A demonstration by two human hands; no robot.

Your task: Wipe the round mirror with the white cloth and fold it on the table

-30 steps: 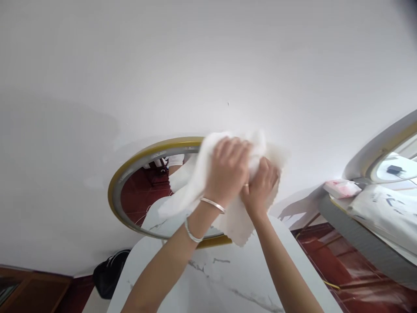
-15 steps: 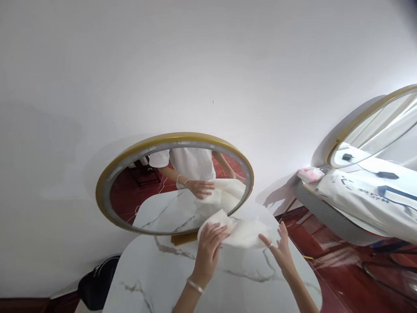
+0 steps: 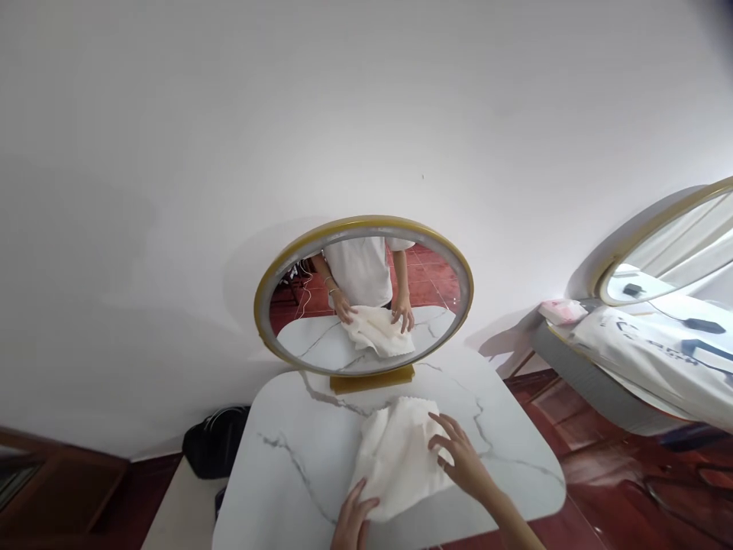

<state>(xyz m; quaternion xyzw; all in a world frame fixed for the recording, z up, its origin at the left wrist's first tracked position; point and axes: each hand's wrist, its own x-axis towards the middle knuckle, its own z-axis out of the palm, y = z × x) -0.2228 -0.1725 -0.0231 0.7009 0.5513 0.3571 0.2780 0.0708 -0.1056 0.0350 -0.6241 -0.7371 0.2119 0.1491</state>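
Observation:
A white, wrinkled cloth (image 3: 398, 458) with a jagged edge lies on the marble-patterned tabletop (image 3: 286, 504) in front of the round mirror (image 3: 366, 305). My left hand (image 3: 352, 521) rests at its lower left corner, fingers apart and touching the edge. Only part of that hand shows at the bottom of the view. Over the cloth's right side is my right hand (image 3: 461, 462), its fingers spread and bent, with the tips at the fabric. The mirror reflects both hands and the cloth.
The gold-framed mirror stands on a gold base (image 3: 372, 380) against the white wall. A black bag (image 3: 216, 443) is beside the table on the left. At right, another table holds a white printed cloth (image 3: 647, 344), a pink-and-white packet (image 3: 564, 311) and a second mirror (image 3: 676, 244).
The cloth has come away from the mirror's lower edge towards me and lies more spread out. Both hands have moved nearer with it. The view has shifted left.

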